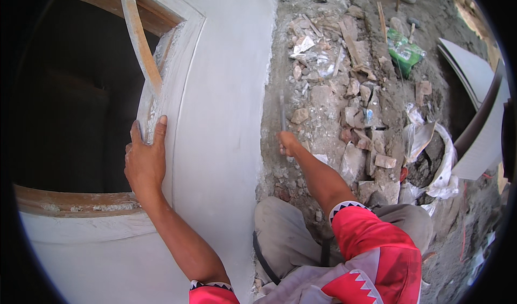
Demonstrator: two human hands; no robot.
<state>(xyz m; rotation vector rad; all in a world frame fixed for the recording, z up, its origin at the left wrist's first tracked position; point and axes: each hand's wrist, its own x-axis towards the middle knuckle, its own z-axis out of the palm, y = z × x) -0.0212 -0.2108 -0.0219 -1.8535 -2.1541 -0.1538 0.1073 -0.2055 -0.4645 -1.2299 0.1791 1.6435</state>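
At frame left, we have a rectangular brown wooden window frame in a smooth white wall, our bare left hand at its right side, a narrow brown wooden strip across its upper right corner. Right of the wall, our bare right hand is over jagged grey-brown rubble; upper right lie a crumpled green plastic bag and, farther right, thin white sheets.
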